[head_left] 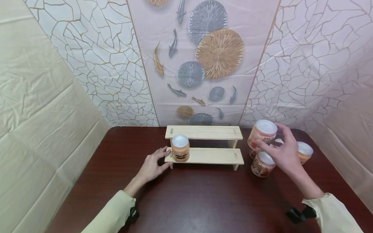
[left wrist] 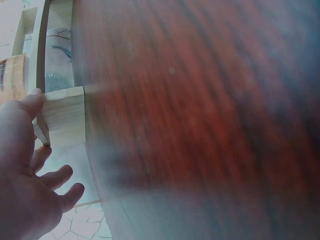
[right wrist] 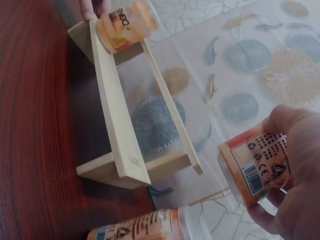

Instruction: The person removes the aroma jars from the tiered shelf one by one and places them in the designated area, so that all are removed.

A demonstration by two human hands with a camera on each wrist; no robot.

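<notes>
My left hand (head_left: 151, 165) grips the left end of the lower board of a two-step wooden rack (head_left: 209, 156), thumb at the front edge and fingers at the side. Beside those fingers, an orange-labelled jar with a silvery lid (head_left: 180, 149) stands upright on that board. On the right, my right hand (head_left: 284, 150) holds a similar jar (head_left: 261, 133) between thumb and fingers, raised over other jars. Printed text and a barcode show on the held jar (right wrist: 255, 167) in the right wrist view.
Below the held jar, another jar (head_left: 263, 166) stands on the dark red-brown table (head_left: 198, 197). A further jar (head_left: 304, 151) is at the right behind my wrist, with others partly hidden. A patterned cloth (head_left: 186, 94) hangs behind the table.
</notes>
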